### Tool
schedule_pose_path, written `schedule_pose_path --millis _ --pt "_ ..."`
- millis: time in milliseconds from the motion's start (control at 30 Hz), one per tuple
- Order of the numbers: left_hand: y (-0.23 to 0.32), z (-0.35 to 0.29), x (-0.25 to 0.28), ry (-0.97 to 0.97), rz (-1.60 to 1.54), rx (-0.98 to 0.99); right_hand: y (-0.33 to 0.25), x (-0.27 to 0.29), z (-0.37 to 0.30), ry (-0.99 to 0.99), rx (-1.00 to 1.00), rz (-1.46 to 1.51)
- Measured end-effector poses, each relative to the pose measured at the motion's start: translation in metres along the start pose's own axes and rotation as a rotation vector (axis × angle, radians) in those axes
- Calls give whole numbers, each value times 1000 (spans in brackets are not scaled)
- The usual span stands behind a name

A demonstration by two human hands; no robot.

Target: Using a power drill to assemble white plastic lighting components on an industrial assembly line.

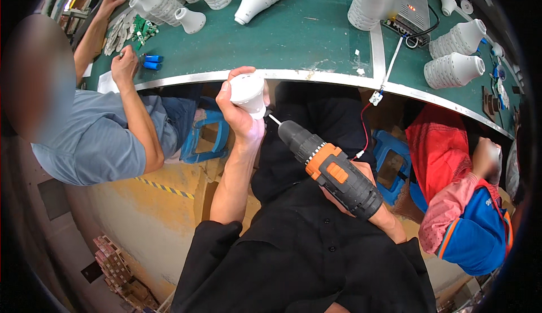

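- Drill (333, 169), black and orange: gripped in right hand (366, 170), fingers mostly hidden behind it; bit (275, 119) near white cup (247, 90), contact unclear.
- White cup: in left hand (240, 118), fingers curled around it, near green table (305, 44).
- Similar cups (370, 5): stacked on table.

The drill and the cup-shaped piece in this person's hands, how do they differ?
The drill is dark grey and orange; the cup-shaped piece is white. The drill looks clearly longer than the cup-shaped piece. The drill is in the right hand, the cup-shaped piece in the left hand. Both are hand-held.
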State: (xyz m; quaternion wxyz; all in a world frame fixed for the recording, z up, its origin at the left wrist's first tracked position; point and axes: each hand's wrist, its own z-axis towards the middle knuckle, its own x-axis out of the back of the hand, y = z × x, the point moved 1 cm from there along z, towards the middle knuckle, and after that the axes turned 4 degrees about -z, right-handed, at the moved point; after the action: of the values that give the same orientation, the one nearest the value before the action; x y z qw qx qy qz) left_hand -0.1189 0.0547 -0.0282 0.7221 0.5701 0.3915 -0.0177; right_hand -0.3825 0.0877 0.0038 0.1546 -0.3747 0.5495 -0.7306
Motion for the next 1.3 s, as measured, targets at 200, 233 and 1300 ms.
schedule_pose_path --millis 200,233,1300 --pt "7 8 -3 -53 -162 178 -9 7 0 24 -49 -59" --pt "8 10 -7 -58 -186 227 -9 7 0 65 9 -27" --pt "28 172 -35 -209 1633 -530 -7 20 -4 89 65 16"
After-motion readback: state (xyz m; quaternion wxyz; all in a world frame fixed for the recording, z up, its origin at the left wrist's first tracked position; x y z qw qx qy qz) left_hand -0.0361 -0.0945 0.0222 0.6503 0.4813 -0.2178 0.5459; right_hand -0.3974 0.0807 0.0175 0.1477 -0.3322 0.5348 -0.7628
